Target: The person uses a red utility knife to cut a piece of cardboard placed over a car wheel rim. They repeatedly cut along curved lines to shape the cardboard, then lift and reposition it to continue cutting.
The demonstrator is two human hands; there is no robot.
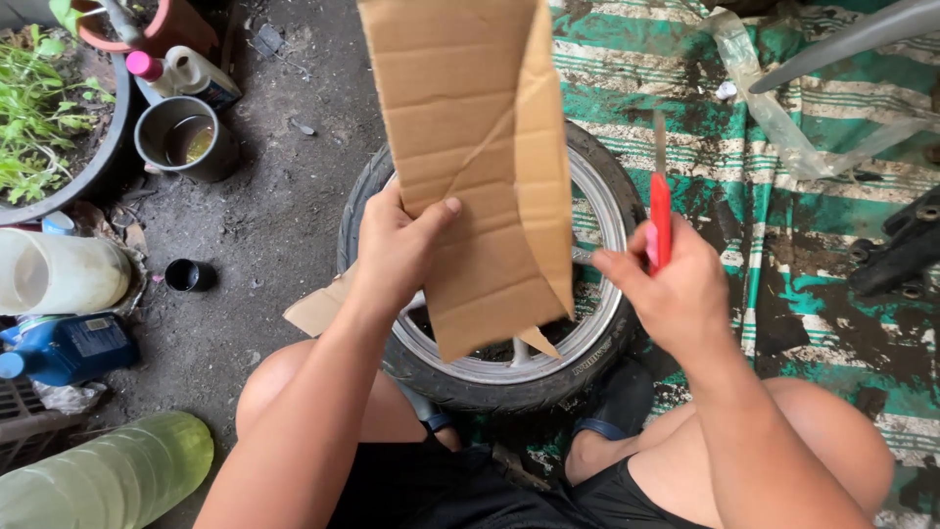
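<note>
My left hand [397, 250] grips a folded sheet of brown cardboard [470, 147] and holds it upright in front of me. My right hand [676, 289] is closed on a red utility knife [661, 220] with its blade pointing up, just to the right of the cardboard's edge. Beneath both hands a small tyre on a silver rim [602, 211] lies flat on the ground between my knees. A second scrap of cardboard [318, 309] pokes out under the tyre on the left.
To the left on the dirt floor stand a metal cup [181, 137], a small black cap [184, 276], a white jug [59, 272], a blue container [69, 348], a green bottle [108, 475] and a potted plant [39, 118]. A green striped mat [783, 176] lies on the right, with black parts [901, 250].
</note>
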